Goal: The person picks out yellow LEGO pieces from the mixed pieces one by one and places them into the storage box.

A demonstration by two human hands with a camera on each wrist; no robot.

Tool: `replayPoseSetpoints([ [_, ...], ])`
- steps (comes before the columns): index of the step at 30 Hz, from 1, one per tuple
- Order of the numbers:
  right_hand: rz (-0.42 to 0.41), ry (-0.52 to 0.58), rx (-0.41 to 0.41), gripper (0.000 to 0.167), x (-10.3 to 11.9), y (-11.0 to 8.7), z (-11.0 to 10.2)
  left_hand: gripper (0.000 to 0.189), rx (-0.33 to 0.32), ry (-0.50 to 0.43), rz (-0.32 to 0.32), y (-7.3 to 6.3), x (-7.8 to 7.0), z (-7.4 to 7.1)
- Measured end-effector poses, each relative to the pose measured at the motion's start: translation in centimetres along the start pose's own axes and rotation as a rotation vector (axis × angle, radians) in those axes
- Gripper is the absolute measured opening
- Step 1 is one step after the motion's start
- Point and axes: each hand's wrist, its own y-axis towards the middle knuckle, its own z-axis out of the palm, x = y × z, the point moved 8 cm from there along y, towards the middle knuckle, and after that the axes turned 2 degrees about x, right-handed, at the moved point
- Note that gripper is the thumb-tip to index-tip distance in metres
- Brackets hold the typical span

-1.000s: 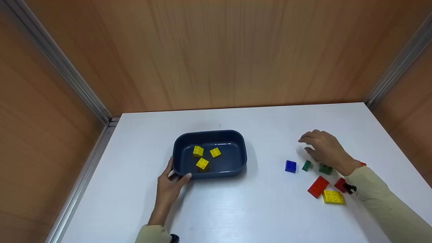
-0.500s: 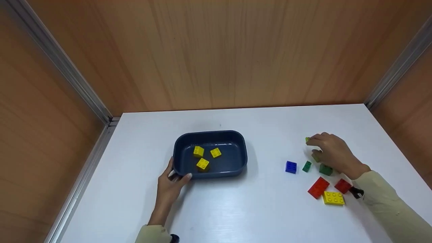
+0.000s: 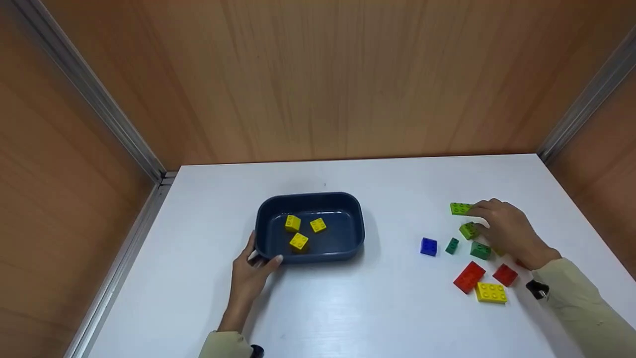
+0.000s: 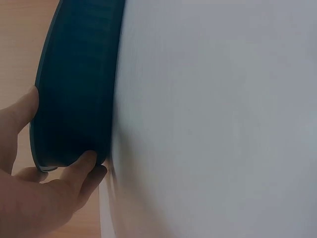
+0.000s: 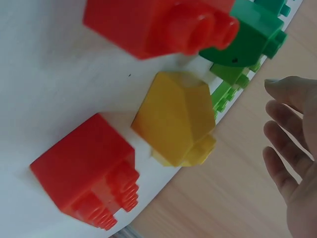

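Observation:
My left hand [image 3: 251, 278] grips the near left corner of a dark blue tray [image 3: 338, 236], thumb at its rim. Inside the tray lie three yellow toy bricks [image 3: 299, 242]. Over the right side of the table, my right hand [image 3: 512, 231] hovers with relaxed fingers and nothing in its grasp. Its fingertips overlap the right ends of a long light green brick [image 3: 459, 209] and a smaller light green brick [image 3: 467, 230] in the head view. A yellow brick [image 5: 173, 119], mostly hidden under that hand from above, shows between red bricks [image 5: 84, 166] in the right wrist view.
Left of and below the right hand lie a blue brick [image 3: 429, 246], a small green brick [image 3: 452, 245], a dark green brick [image 3: 480, 250], red bricks [image 3: 469, 277] and a long yellow brick [image 3: 491, 293]. Wooden panels [image 3: 343, 79] enclose the white table [image 3: 318, 313].
My right hand has moved right and slightly toward me, uncovering the two light green bricks and more of a red one. The left hand and tray have stayed put.

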Motion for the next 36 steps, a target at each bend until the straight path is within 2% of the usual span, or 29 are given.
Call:
replayPoseSetpoints([
  [9,0.047,-0.019,-0.007,0.042,-1.7,-0.8,-0.4,0.093,-0.003,-0.002,-0.005,-0.1,0.2,0.0],
  [23,0.202,0.012,0.076,0.043,-4.2,-2.0,-0.3,0.093,0.0,-0.02,-0.004,-0.1,0.2,-0.1],
  [36,0.305,0.021,0.151,0.048,-6.1,-2.6,0.5,0.093,-0.004,0.001,0.004,0.1,0.1,0.0],
])
